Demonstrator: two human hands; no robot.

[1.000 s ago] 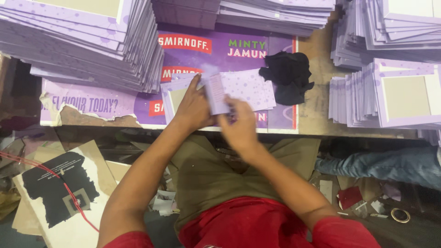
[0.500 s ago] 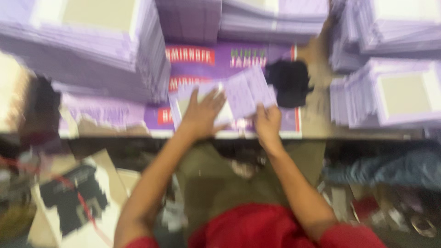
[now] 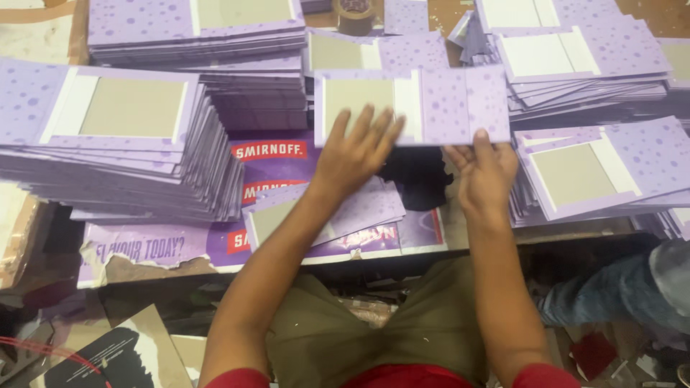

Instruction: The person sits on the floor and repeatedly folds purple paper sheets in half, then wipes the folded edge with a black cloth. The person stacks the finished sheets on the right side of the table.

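Both hands (image 3: 420,162) hold a flat, purple-spotted rectangular card cover (image 3: 438,104).

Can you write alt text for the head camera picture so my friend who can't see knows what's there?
Two hands, left hand and right hand, hold a flat purple card above a table crowded with stacks of matching purple cards.
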